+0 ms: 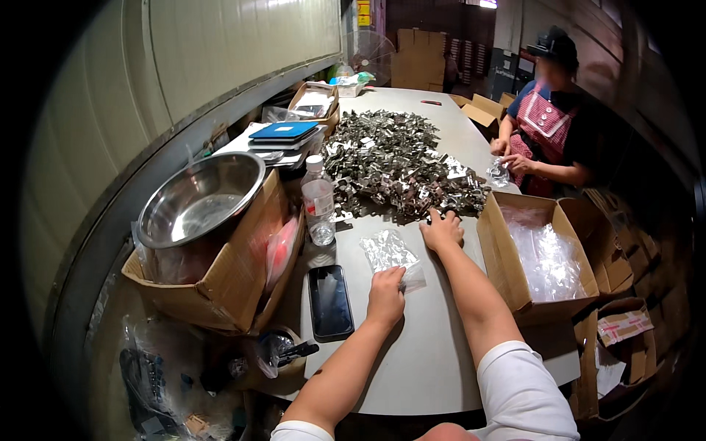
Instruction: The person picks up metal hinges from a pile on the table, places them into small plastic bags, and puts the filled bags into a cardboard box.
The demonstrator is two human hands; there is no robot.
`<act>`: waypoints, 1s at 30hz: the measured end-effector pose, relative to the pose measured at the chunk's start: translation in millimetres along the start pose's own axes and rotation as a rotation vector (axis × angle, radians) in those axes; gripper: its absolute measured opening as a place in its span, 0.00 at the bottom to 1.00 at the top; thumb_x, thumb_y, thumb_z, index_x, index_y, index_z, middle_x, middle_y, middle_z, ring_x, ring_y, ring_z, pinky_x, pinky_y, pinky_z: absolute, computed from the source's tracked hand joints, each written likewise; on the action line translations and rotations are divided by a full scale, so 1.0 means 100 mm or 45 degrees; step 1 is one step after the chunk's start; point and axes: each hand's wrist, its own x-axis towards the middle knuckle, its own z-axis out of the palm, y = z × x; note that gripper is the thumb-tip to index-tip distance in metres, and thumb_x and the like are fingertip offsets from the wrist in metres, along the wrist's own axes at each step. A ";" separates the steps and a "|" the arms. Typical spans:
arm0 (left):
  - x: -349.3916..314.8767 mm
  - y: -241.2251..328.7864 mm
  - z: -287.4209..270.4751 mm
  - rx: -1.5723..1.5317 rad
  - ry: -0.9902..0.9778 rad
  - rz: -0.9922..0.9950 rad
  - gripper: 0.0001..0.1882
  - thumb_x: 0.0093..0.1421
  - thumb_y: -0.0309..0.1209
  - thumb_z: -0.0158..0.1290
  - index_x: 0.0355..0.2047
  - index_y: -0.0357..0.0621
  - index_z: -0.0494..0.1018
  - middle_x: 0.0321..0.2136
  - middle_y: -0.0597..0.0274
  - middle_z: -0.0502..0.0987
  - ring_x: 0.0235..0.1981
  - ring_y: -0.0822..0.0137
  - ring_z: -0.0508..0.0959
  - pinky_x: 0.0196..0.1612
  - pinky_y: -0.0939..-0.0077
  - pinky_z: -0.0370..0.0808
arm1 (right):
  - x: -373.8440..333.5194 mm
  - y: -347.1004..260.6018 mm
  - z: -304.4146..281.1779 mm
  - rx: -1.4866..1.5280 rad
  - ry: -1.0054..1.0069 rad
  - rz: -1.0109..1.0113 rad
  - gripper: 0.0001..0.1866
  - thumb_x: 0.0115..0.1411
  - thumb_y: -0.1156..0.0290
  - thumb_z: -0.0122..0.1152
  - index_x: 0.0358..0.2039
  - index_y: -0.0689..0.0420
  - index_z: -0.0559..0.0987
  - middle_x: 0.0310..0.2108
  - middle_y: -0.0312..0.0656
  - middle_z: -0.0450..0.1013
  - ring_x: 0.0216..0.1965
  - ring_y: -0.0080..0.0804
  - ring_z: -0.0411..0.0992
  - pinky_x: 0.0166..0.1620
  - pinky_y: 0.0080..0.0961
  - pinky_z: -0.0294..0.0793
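A clear plastic bag (pixel 386 248) with shiny metal pieces showing through it lies flat on the table. My left hand (pixel 387 295) is closed on the near edge of this bag, fingers bent together. At the near edge of a large heap of small metal brackets (pixel 397 158), my right hand (pixel 443 231) reaches in with curled fingers. Its fingertips touch the pieces there; what they pinch is too small to make out. Left of the bag lies a black smartphone (pixel 330 303), and a clear water bottle (pixel 318 202) stands upright beyond the phone.
An open carton of clear plastic bags (pixel 544 253) stands close on the right. To the left, a steel basin (pixel 202 200) rests on another carton (pixel 213 305). Blue-topped folders (pixel 284 131) lie beside the heap. Across the table's right side, a co-worker (pixel 548 121) handles a plastic bag (pixel 498 173).
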 end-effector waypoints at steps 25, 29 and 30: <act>0.00 -0.19 -0.03 -0.104 -0.005 -0.058 0.15 0.43 0.14 0.47 0.24 0.41 0.81 0.47 0.44 0.75 0.44 0.49 0.78 0.47 0.67 0.74 | -1.24 1.05 -1.67 2.082 0.457 -0.393 0.09 0.56 0.72 0.60 0.20 0.56 0.73 0.24 0.32 0.70 0.26 0.18 0.65 0.34 0.19 0.68; 0.01 -0.09 -0.16 -0.083 -0.012 -0.068 0.13 0.43 0.15 0.47 0.22 0.41 0.81 0.46 0.45 0.76 0.41 0.50 0.79 0.44 0.68 0.75 | -1.17 2.37 -2.36 1.813 0.778 0.081 0.08 0.53 0.65 0.66 0.27 0.53 0.76 0.23 0.29 0.70 0.24 0.18 0.66 0.27 0.17 0.64; 0.00 -0.08 -0.18 -0.086 0.004 -0.075 0.13 0.43 0.15 0.47 0.23 0.40 0.80 0.46 0.46 0.76 0.40 0.50 0.79 0.43 0.67 0.75 | -1.18 2.71 -2.54 1.736 0.846 0.214 0.08 0.50 0.64 0.68 0.26 0.51 0.77 0.20 0.27 0.68 0.19 0.17 0.64 0.21 0.15 0.61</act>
